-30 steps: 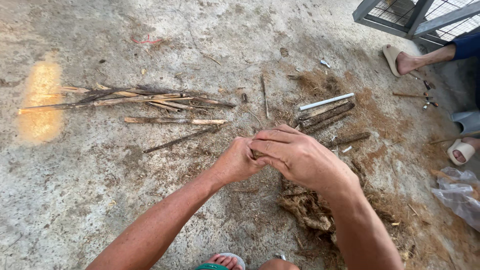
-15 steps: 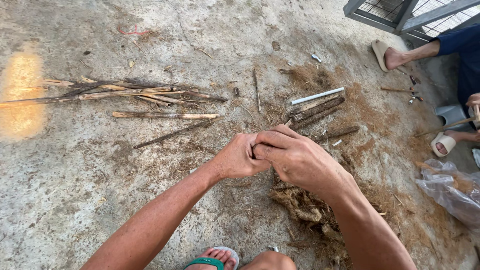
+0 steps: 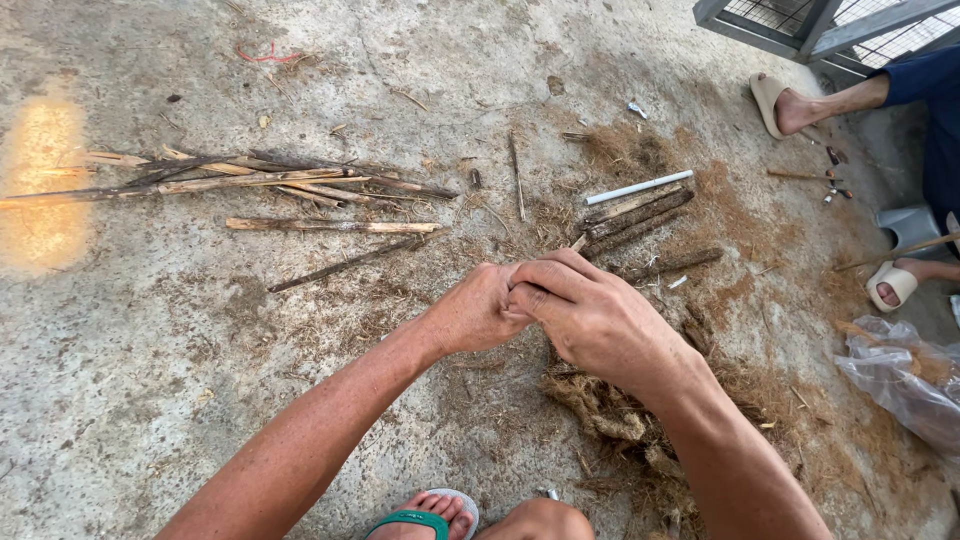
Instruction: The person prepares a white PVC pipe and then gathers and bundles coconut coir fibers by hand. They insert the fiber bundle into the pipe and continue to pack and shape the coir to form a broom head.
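Hands (image 3: pixel 545 310) clasped over fibrous husk (image 3: pixel 610 410)

Left hand (image 3: pixel 478 308) — right hand (image 3: pixel 590 312) — seemingly clasped.

Two hands (image 3: pixel 540 315), one white tube (image 3: pixel 638 187), one clear plastic bag (image 3: pixel 905 385), three sandalled feet nearby.

left hand (image 3: pixel 472 312) and right hand (image 3: pixel 590 310) clasped together; sticks (image 3: pixel 260 185) beyond
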